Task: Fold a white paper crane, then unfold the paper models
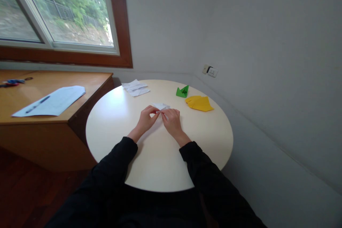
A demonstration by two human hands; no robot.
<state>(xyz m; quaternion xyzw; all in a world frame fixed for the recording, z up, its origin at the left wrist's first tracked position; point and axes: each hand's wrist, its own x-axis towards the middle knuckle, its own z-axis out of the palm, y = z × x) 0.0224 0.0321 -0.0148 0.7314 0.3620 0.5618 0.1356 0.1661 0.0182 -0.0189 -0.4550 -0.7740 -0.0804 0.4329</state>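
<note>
The bare left hand [146, 119] and the bare right hand [172, 122] meet over the round cream-white tabletop [157, 160], thumbs and fingertips pinched together on a small folded piece of white paper [161, 106], which shows just beyond the grip. Farther out and left of the grip lie creased white paper sheets [135, 87]; to its right, a green folded-paper shape [181, 93] sits near a flat yellow paper piece [199, 103]. Well left of the grip, on a brown wooden desk [92, 79], a large white sheet [62, 98] lies under a dark pen [37, 104]; its faint marks cannot be read.
</note>
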